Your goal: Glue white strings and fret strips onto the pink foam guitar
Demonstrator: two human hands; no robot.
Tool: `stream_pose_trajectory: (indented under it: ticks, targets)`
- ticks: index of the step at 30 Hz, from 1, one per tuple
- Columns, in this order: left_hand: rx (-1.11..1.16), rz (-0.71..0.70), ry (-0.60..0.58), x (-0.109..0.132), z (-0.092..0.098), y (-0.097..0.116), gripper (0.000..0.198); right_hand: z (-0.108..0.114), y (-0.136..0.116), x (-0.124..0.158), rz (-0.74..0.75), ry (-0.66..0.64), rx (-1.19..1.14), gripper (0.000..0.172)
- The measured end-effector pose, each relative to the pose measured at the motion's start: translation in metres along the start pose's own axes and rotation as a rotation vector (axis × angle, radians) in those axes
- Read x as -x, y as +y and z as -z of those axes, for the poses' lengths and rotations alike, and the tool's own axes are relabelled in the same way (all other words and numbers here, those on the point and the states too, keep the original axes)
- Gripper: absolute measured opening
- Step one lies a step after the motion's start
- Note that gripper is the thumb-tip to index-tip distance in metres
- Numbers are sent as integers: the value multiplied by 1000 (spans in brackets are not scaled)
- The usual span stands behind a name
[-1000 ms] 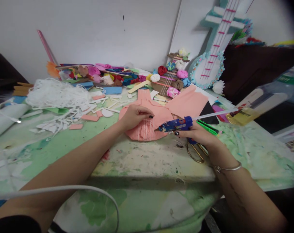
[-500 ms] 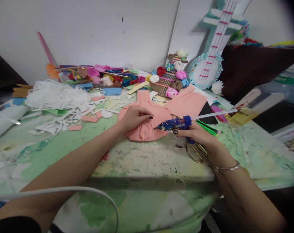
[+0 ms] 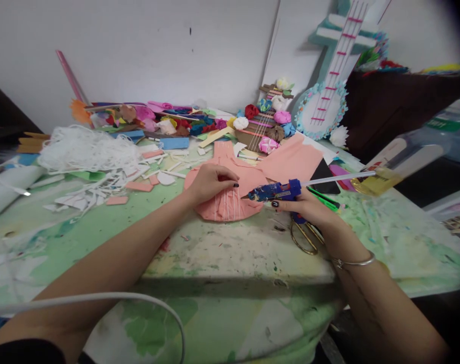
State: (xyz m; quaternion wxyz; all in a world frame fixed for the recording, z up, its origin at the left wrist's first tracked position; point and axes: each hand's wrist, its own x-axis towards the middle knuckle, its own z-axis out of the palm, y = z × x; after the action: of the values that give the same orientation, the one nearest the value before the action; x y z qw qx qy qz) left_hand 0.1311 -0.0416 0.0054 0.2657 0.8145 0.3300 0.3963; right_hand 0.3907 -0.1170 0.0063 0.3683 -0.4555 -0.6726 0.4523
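A pink paper-covered instrument shape (image 3: 248,174) with a rounded body and a narrow neck lies flat on the table. Thin white strings (image 3: 227,205) run down its lower body. My left hand (image 3: 212,184) rests over the middle of it, thumb and fingertips pinched at the upper end of the rightmost white string. In my right hand (image 3: 309,205) is a blue hot glue gun (image 3: 277,192), a clear glue stick (image 3: 339,177) sticking out of its back. The gun's nozzle points left, close to the strings. Gold-handled scissors (image 3: 305,240) lie below my right hand, partly hidden.
Left of the instrument are a white string heap (image 3: 88,149) and paper scraps (image 3: 82,194). Behind stand a flower-trimmed brown instrument (image 3: 253,136) and a tall teal one (image 3: 321,108). A green cutter (image 3: 323,198) lies right. A white cable (image 3: 139,297) crosses in front.
The glue gun has shifted slightly right and its nozzle has lifted a little from beside the strings. My left hand keeps its pinch in the same place.
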Motion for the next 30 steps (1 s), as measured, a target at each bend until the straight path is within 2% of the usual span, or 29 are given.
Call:
stream_pose_trajectory:
  ticks: [9, 15, 30]
  targets:
    - [6, 11, 13, -2, -1, -2, 8, -1, 0, -1, 3, 1, 21, 39]
    - [7, 7, 21, -2, -1, -4, 10, -1, 3, -2, 7, 13, 20, 33]
    - [29, -2, 22, -2, -1, -7, 11, -11, -12, -4, 28, 17, 39, 29]
